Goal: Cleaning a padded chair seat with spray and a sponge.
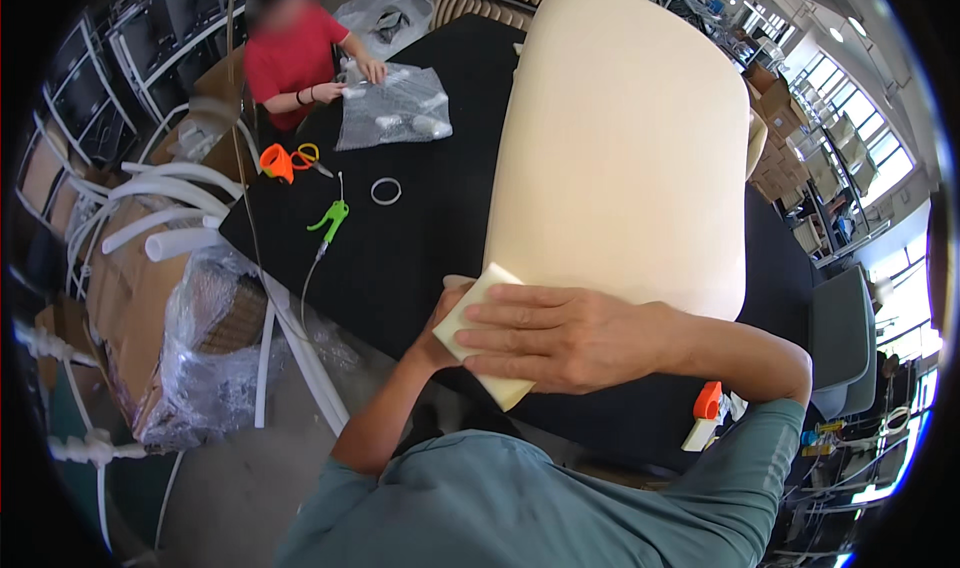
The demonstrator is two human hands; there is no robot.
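A pale yellow foam pad (492, 313) is tilted in front of me at the near left corner of a large cream padded panel (625, 128) with rounded edges. My right hand (580, 338) reaches across from the right and holds the pad, its fingers laid straight over the upper face; the thumb is out of sight. Against the pad's left edge is my left hand (440, 326), with its fingers mostly hidden behind the pad. The panel lies on a black table (440, 228).
A green air blow gun (330, 220), a tape roll (385, 191), orange-handled scissors (306, 158) and an orange tool (278, 163) lie left. Across the table a person in red (295, 58) handles a bubble-wrap bag (395, 108). An orange-and-white tool (706, 408) rests by my right elbow.
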